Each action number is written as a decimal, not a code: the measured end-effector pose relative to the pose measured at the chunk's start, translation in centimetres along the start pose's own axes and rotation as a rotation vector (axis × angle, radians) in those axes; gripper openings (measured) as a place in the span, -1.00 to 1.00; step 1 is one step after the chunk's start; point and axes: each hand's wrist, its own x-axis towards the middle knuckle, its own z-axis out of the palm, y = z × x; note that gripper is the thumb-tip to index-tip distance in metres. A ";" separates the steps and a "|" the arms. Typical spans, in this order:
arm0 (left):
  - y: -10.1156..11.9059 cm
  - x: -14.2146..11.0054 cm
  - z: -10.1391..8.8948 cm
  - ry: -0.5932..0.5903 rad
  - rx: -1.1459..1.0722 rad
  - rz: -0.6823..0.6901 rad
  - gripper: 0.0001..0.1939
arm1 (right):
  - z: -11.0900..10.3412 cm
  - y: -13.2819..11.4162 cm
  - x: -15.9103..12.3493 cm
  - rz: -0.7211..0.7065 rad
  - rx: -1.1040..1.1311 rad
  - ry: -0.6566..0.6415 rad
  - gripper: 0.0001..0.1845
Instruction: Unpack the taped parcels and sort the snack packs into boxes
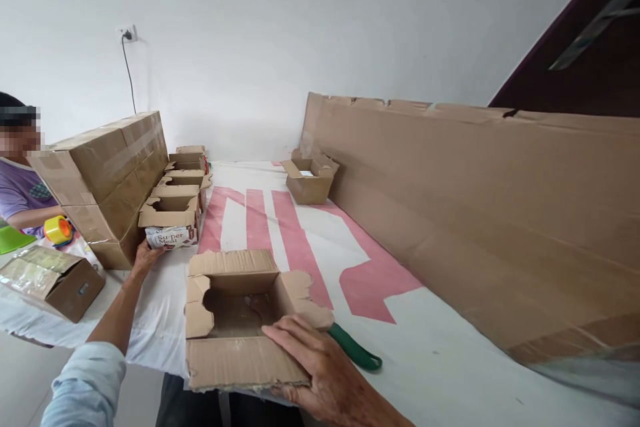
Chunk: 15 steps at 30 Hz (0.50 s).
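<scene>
In front of me on the table stands an open cardboard box (250, 360), its flaps folded outward and a small brownish item lying inside. My right hand (315, 367) grips its near right corner, fingers over the front flap and thumb below. A dark green handle (357, 348) pokes out beside that box, the rest of it hidden. Further left, my left hand (146, 257) holds the lower left corner of a smaller open box (173, 236) printed "Super Meal"; its fingers are partly hidden. That box is the nearest in a row of open boxes (183, 180).
Taped boxes (117, 173) form a stacked wall at left, with a closed box (55, 280) before it. Behind sits a person (23, 180) near a yellow tape roll (59, 231). Another open box (310, 183) stands by a large cardboard sheet (475, 213) on the right.
</scene>
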 end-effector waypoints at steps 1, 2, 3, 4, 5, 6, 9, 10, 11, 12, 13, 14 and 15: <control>-0.3 0.1 0.1 0.006 0.009 0.003 -0.20 | 0.0 0.0 -0.2 0.002 0.001 -0.006 -0.28; -0.4 0.1 0.1 0.005 0.019 0.005 -0.19 | -0.1 0.0 -0.2 0.010 0.005 -0.016 -0.28; -0.5 0.1 0.0 -0.003 0.028 0.008 -0.17 | -0.2 -0.1 -0.2 0.020 0.009 -0.031 -0.27; -0.5 0.1 -0.1 -0.015 0.038 0.010 -0.16 | -0.3 -0.2 -0.2 0.029 0.012 -0.045 -0.26; -0.5 0.2 -0.3 -0.029 0.050 0.011 -0.15 | -0.5 -0.3 -0.1 0.038 0.014 -0.060 -0.26; -0.3 0.3 -0.6 -0.043 0.064 0.009 -0.14 | -0.6 -0.4 0.0 0.047 0.014 -0.075 -0.26; 0.2 1.0 -1.7 -0.075 0.136 -0.019 -0.18 | -0.8 -0.8 0.2 0.063 0.012 -0.105 -0.24; 0.3 1.3 -2.0 -0.076 0.171 -0.034 -0.22 | -0.9 -0.9 0.2 0.070 0.011 -0.110 -0.24; 0.4 1.7 -2.2 -0.070 0.209 -0.050 -0.27 | -0.9 -1.0 0.2 0.076 0.010 -0.114 -0.23; 0.5 2.1 -2.3 -0.058 0.251 -0.064 -0.34 | -1.0 -1.1 0.2 0.084 0.009 -0.118 -0.23; 0.5 2.4 -2.2 -0.038 0.294 -0.074 -0.42 | -1.0 -1.2 0.2 0.093 0.008 -0.123 -0.22; 0.4 2.7 -2.1 -0.008 0.339 -0.075 -0.50 | -1.1 -1.3 0.3 0.105 0.007 -0.130 -0.22; 0.3 2.9 -1.9 0.028 0.385 -0.071 -0.56 | -1.2 -1.4 0.3 0.116 0.007 -0.140 -0.21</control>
